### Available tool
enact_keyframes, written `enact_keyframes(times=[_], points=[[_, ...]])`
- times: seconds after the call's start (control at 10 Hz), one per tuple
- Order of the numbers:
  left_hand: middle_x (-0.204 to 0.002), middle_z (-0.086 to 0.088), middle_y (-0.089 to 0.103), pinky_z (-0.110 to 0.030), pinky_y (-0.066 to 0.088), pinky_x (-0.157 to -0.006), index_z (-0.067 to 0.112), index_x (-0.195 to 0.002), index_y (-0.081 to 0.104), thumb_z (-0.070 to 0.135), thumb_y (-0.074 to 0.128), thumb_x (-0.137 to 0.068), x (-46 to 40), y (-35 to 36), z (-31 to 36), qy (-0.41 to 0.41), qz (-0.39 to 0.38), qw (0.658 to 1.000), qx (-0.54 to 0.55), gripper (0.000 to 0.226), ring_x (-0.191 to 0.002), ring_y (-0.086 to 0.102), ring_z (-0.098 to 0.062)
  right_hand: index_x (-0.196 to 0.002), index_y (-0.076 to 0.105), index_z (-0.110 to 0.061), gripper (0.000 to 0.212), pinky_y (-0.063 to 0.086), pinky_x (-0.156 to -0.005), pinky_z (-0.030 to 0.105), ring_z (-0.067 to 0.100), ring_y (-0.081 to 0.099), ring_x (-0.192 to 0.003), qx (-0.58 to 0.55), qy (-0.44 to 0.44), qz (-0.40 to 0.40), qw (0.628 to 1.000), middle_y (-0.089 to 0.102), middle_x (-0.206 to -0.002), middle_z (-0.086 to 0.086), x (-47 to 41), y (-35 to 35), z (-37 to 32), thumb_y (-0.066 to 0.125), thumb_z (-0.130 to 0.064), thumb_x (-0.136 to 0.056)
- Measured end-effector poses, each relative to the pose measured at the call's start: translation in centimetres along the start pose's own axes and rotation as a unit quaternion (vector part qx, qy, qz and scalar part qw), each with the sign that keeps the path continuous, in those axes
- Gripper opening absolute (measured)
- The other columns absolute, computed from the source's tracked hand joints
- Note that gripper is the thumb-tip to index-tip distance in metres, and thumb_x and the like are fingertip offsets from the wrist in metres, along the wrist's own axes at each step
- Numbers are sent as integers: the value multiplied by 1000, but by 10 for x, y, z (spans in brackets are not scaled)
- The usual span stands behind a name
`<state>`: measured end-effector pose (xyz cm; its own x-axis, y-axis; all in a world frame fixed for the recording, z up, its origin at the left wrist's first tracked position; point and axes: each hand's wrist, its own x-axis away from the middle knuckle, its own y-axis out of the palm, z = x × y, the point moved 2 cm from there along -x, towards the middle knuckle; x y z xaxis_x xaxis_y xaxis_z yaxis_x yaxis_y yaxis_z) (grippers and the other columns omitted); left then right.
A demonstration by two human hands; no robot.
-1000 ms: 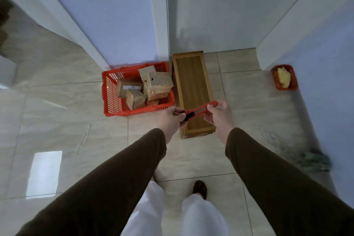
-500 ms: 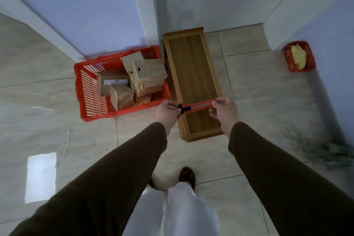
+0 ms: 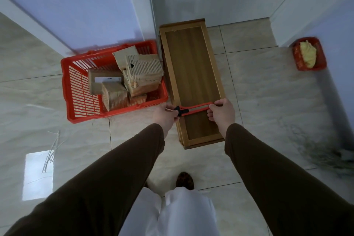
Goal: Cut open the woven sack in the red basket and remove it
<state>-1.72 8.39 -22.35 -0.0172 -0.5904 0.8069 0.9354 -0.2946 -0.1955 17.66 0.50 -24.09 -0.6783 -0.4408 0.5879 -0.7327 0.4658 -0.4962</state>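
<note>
Standing over the red slatted plastic basket, a red utility knife is gripped end to end by the left hand and right hand — apparently being readied — before the woven sack-wrapped bundles inside are reached and slit.

Two red baskets, one knife, one wooden tray

Basket left of tray — touching
</note>
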Motion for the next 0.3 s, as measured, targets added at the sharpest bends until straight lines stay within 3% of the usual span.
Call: enact_keyframes(times=[0.1,0.3], points=[[-110,-12,66,-26,60,-75,16,-116,59,6,67,-99,13,-8,3,-17,16,1000,-19,21,-101,71,-25,-118,53,-24,21,63,-69,29,16,74,-79,2,2,-13,1000,71,-89,2,10,-10,-7,66,-17,-102],[-112,-11,67,-25,58,-77,13,-116,63,9,68,-98,87,-42,37,10,-2,999,-40,19,-98,70,-24,-117,57,-23,16,60,-70,25,15,72,-84,-15,-28,-49,998,69,-95,2,72,-45,-67,62,-16,-104]])
